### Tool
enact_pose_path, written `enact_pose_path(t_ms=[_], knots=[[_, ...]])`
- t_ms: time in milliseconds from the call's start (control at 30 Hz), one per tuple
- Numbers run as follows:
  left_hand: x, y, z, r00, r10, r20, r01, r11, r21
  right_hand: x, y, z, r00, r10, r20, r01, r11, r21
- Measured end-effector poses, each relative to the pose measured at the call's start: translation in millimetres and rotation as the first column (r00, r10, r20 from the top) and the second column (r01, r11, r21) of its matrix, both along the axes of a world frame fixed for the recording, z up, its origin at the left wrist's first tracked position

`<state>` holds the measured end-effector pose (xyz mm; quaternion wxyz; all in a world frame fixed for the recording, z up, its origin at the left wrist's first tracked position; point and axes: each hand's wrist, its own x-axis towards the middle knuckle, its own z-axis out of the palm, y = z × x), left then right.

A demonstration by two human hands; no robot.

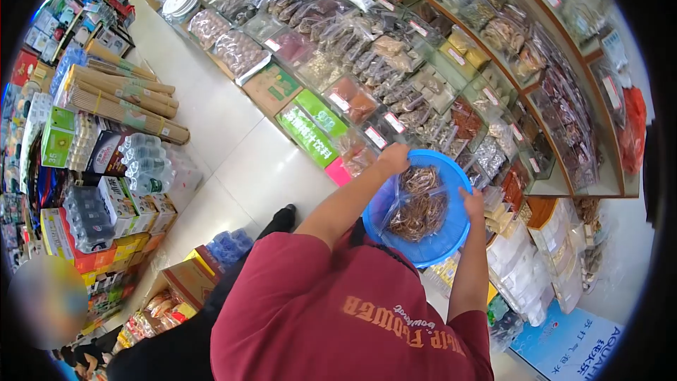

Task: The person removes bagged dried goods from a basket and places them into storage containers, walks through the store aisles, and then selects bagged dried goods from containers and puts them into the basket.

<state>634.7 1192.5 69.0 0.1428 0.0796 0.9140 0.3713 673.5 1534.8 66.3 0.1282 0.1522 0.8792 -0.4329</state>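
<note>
A round blue plastic basket (417,257) is held in front of my chest. Inside it lie clear plastic bags of thin, dried brown strands (417,215), whose exact kind I cannot make out. My left hand (395,159) is closed around the upper left part of the rim. On the right side, my right hand (472,204) grips the rim with its thumb toward the inside. Some of the fingers of both hands are hidden by the rim. Just beyond the basket are compartments of packaged dried goods (356,99).
A tiered wooden shelf (522,92) with bagged goods curves along the right. Green cartons (310,127) stand along the display's front edge. Across the tiled aisle (236,162) are rolled mats (123,102) and packs of bottles (148,162). An open cardboard box (190,282) sits at lower left.
</note>
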Motion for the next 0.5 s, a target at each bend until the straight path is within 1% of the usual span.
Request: enact_pose_path(t_ms=[67, 133, 200, 233, 267, 300, 333, 367, 400, 467, 500], knots=[[-6.4, -23.5, 2.4, 0.998, 0.044, 0.044, -0.044, 0.999, -0.001, -24.5, -20.1, 2.5, 0.995, 0.026, 0.091, -0.018, 0.996, -0.083], [-13.7, -50.6, -4.9, 0.992, 0.099, 0.081, -0.099, 0.995, -0.001, -45.6, -50.6, 7.3, 0.993, 0.073, 0.089, -0.068, 0.996, -0.062], [-12.8, -81.0, -15.0, 0.990, 0.133, 0.039, -0.135, 0.990, 0.033, -64.8, -83.2, 7.1, 0.988, 0.125, 0.090, -0.122, 0.992, -0.037], [-7.6, -99.3, 0.5, 0.980, 0.184, 0.079, -0.186, 0.982, 0.014, -75.1, -100.6, 4.9, 0.980, 0.183, 0.079, -0.180, 0.983, -0.047], [-4.1, -115.3, -4.7, 0.976, 0.201, 0.084, -0.203, 0.979, 0.018, -85.2, -118.5, 2.5, 0.969, 0.240, 0.065, -0.236, 0.970, -0.058], [-1.6, -129.7, -14.0, 0.959, 0.268, 0.090, -0.271, 0.962, 0.022, -92.7, -141.1, 5.8, 0.964, 0.256, 0.069, -0.253, 0.966, -0.055], [1.7, -144.8, -19.4, 0.938, 0.334, 0.095, -0.337, 0.941, 0.024, -97.7, -168.5, 14.8, 0.951, 0.300, 0.075, -0.300, 0.954, -0.011], [9.3, -161.4, -17.1, 0.922, 0.373, 0.102, -0.378, 0.925, 0.041, -104.6, -192.1, 19.7, 0.936, 0.342, 0.082, -0.345, 0.938, 0.032], [18.8, -178.3, -15.0, 0.905, 0.410, 0.110, -0.418, 0.907, 0.058, -113.4, -209.6, 11.7, 0.931, 0.354, 0.083, -0.358, 0.933, 0.034], [36.1, -208.5, -37.5, 0.858, 0.506, 0.082, -0.509, 0.860, 0.021, -126.1, -242.8, -11.1, 0.883, 0.448, 0.141, -0.424, 0.889, -0.172], [45.8, -224.1, -35.8, 0.826, 0.547, 0.136, -0.553, 0.833, 0.005, -127.3, -265.5, -8.6, 0.852, 0.510, 0.113, -0.493, 0.857, -0.153]])
